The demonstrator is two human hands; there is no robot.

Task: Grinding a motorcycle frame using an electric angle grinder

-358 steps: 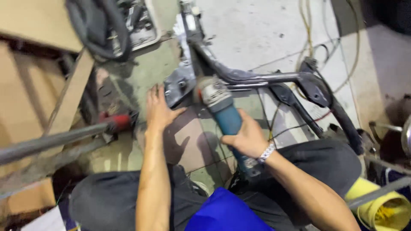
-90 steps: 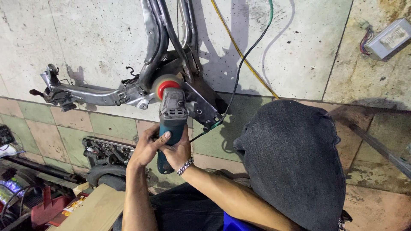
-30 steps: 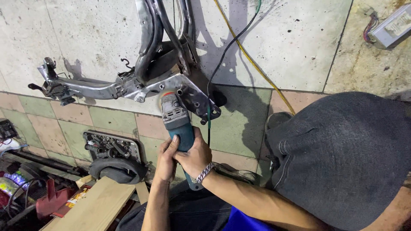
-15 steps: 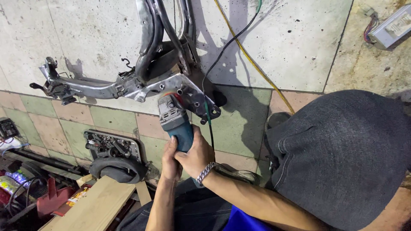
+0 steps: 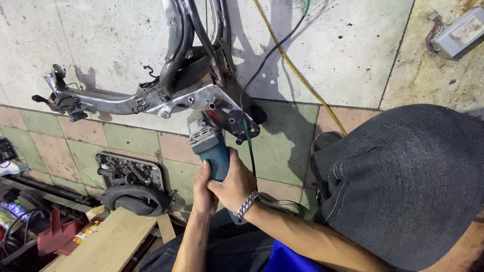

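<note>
**Two hands on one grinder at the frame**

One blue-bodied angle grinder (image 5: 209, 143) with a grey metal head presses against the bare, scuffed steel tubular frame (image 5: 186, 95) lying on the tiled floor. The left hand (image 5: 203, 190) and right hand (image 5: 233, 184) both clench its handle just below the frame, wrists straight, forearms extended. One yellow cable (image 5: 297, 73) runs right of the frame.

Few items only. Grey rectangular box (image 5: 461, 31), far right on the floor, lying tilted, with a pale label on its top face and a bundle of coloured wires coming out of its left end. Small yellow-and-red label (image 5: 86, 232) near left, at the left edge of the wooden plank (image 5: 108, 244), print too small to make out. No screens and no signs in view.
</note>
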